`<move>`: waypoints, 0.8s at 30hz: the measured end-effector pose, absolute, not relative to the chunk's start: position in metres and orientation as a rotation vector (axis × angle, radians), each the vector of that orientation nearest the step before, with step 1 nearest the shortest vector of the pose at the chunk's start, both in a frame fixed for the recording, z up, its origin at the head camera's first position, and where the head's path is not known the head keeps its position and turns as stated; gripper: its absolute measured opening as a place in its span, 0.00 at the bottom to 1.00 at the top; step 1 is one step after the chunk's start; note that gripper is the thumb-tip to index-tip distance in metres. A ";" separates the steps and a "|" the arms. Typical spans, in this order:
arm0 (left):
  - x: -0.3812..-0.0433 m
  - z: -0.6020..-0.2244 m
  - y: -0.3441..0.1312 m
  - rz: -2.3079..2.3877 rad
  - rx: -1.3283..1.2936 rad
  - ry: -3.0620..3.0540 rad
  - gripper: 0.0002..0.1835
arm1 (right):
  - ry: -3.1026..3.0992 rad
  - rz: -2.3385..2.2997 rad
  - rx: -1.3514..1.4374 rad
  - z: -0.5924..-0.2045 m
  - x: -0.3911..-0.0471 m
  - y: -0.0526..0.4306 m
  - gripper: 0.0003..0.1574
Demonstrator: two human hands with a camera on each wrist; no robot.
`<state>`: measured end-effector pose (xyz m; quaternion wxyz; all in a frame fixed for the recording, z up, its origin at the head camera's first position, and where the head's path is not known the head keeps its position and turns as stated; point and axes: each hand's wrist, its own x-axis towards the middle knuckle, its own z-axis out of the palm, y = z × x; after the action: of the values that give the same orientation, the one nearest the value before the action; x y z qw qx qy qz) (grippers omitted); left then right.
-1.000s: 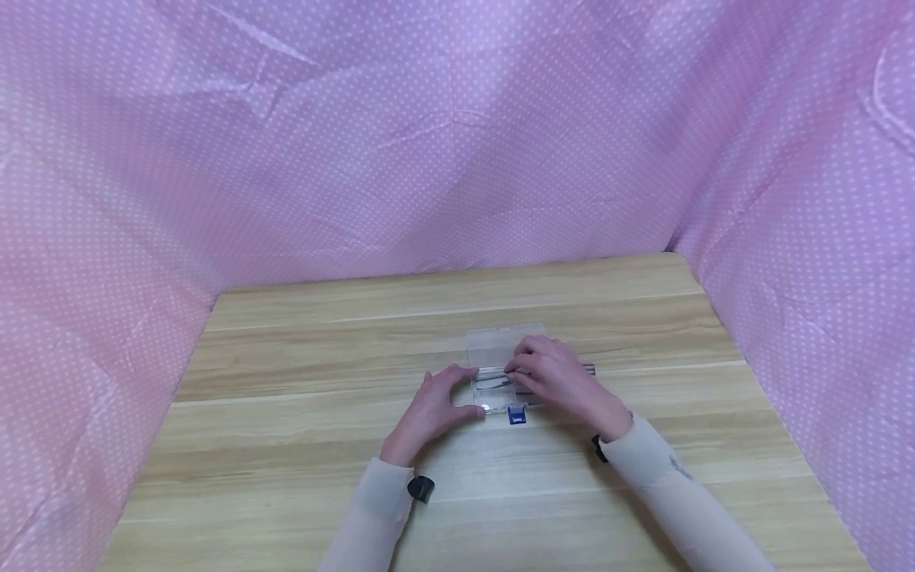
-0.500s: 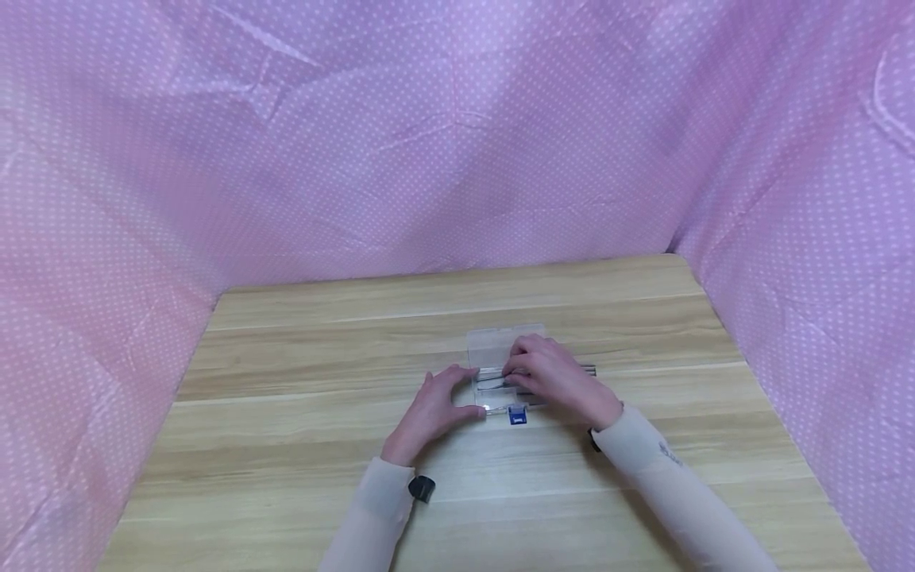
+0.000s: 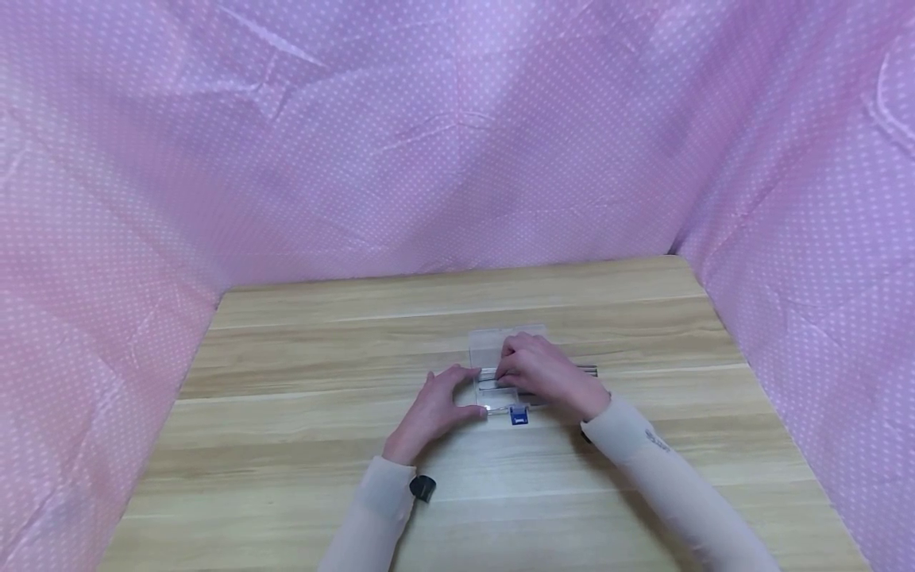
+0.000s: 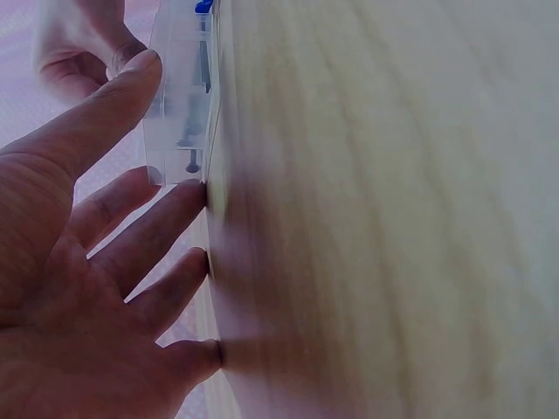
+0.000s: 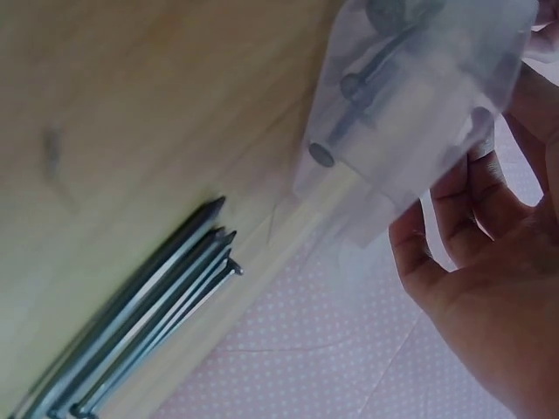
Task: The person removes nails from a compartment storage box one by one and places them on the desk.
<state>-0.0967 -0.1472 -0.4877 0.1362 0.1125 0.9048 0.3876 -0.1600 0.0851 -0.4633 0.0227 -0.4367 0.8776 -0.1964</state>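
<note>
On the wooden table (image 3: 272, 445) sits a clear box (image 4: 176, 127), lid (image 3: 488, 344) open
Left hand (image 3: 434, 403) grips its end, thumb and forefinger spread wide; right hand (image 3: 546, 372) curls over it, any hold hidden; nails (image 5: 160, 294) lie beside

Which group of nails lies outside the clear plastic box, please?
The bundle of long nails on the wooden table, at lower left in the right wrist view; the other nails show through the clear plastic box.
</note>
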 end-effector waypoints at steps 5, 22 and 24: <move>-0.098 -0.488 -0.147 1.125 0.337 2.622 0.38 | 2.699 -0.596 -1.366 -0.466 -0.163 0.082 0.02; -0.097 -0.488 -0.147 1.119 0.313 2.620 0.38 | 2.679 -0.485 -1.342 -0.465 -0.168 0.076 0.06; -0.097 -0.488 -0.147 1.113 0.320 2.623 0.38 | 2.682 -0.453 -1.353 -0.465 -0.168 0.075 0.06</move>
<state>-0.0966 -0.1466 -0.4879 0.1368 0.1107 0.9061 0.3847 -0.1683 0.0749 -0.4648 0.0520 -0.4448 0.8816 -0.1490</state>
